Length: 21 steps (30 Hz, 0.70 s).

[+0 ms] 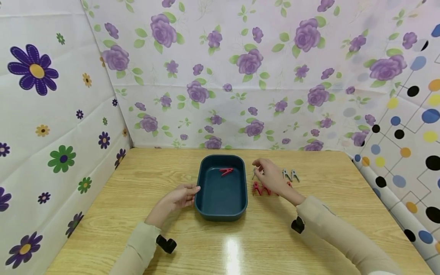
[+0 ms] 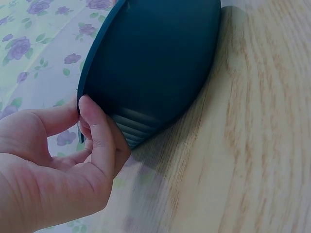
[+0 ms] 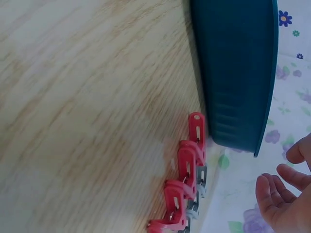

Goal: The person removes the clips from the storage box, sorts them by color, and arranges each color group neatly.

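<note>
My left hand grips the left rim of a dark teal plastic bin, its thumb at the edge and fingers against the outer wall. Inside the bin lies one red clothespin. To the right of the bin, my right hand hovers over two rows of clothespins, fingers loosely bent and nothing between them in the right wrist view. Red clothespins stand in the nearer row, and grey-blue clothespins behind them. My right hand and wrist hide part of both rows in the head view.
The bin and clothespins are on a wood-grain table. Behind it hangs a cloth with purple roses; patterned cloths also flank both sides. Each wrist wears a small black camera.
</note>
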Each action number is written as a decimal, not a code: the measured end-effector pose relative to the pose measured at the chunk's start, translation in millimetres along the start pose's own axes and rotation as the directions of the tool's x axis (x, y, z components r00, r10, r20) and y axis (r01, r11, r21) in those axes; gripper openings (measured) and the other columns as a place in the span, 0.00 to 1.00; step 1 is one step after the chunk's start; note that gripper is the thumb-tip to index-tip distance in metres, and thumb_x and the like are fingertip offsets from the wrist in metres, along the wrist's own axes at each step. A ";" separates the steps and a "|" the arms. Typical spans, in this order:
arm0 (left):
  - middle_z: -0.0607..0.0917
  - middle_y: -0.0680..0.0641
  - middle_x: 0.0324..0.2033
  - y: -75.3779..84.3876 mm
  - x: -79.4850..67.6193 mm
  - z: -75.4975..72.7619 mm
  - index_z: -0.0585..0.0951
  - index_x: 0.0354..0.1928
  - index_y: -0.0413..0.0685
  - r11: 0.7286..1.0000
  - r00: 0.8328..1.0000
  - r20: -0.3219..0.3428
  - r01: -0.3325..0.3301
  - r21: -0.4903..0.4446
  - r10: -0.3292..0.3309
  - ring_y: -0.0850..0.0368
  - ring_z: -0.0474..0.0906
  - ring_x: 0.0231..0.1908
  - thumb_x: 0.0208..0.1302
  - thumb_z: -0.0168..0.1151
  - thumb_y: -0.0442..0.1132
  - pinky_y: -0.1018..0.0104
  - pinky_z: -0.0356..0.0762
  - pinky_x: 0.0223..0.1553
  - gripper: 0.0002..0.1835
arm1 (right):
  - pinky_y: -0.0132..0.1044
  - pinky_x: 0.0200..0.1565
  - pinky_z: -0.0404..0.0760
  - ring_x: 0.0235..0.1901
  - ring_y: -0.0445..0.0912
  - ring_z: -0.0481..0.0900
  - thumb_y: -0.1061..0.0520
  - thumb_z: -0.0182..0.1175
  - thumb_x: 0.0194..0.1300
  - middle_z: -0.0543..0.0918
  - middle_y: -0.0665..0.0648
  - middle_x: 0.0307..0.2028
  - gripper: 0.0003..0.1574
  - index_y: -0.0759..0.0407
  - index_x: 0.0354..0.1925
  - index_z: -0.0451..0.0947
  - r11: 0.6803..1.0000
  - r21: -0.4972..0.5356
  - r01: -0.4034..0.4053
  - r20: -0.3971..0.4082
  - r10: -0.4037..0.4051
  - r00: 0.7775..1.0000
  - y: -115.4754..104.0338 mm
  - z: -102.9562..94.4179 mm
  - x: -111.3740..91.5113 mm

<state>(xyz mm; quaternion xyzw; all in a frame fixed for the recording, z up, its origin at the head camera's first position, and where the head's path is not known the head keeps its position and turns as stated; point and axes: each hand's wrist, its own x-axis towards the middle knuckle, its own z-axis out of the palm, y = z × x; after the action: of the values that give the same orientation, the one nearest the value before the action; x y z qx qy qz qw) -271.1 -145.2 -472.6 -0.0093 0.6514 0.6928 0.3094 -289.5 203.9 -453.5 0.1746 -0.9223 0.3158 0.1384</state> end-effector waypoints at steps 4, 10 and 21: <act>0.80 0.55 0.24 -0.9 0.6 -0.5 0.75 0.35 0.49 1.000 1.000 0.010 -0.009 -0.001 0.009 0.65 0.75 0.25 0.70 0.57 0.40 0.74 0.76 0.31 0.05 | 0.42 0.38 0.79 0.39 0.49 0.78 0.59 0.53 0.70 0.81 0.60 0.43 0.12 0.60 0.49 0.77 0.999 0.036 0.011 0.012 -0.012 1.000 -2.8 1.8 2.7; 0.80 0.56 0.24 -1.4 0.3 -0.5 0.76 0.35 0.49 1.000 1.000 0.008 -0.018 -0.001 0.018 0.66 0.75 0.25 0.71 0.57 0.39 0.74 0.76 0.32 0.04 | 0.39 0.36 0.80 0.38 0.49 0.79 0.60 0.53 0.70 0.81 0.61 0.43 0.12 0.62 0.48 0.77 0.997 0.062 0.037 0.010 -0.037 0.999 -7.2 5.5 5.8; 0.80 0.55 0.24 -0.9 -0.9 0.3 0.76 0.35 0.49 1.000 1.000 -0.009 -0.015 -0.005 0.015 0.66 0.74 0.24 0.70 0.57 0.39 0.74 0.75 0.31 0.04 | 0.40 0.38 0.79 0.38 0.48 0.78 0.61 0.53 0.70 0.80 0.59 0.43 0.12 0.61 0.49 0.77 0.998 0.056 0.017 0.039 -0.019 0.999 -17.2 9.6 11.9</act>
<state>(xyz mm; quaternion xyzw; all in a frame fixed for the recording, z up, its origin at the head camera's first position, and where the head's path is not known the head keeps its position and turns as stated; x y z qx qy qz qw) -269.9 -145.3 -473.0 -0.0082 0.6512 0.6965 0.3012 -294.6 182.3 -447.3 0.1929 -0.9142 0.3364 0.1179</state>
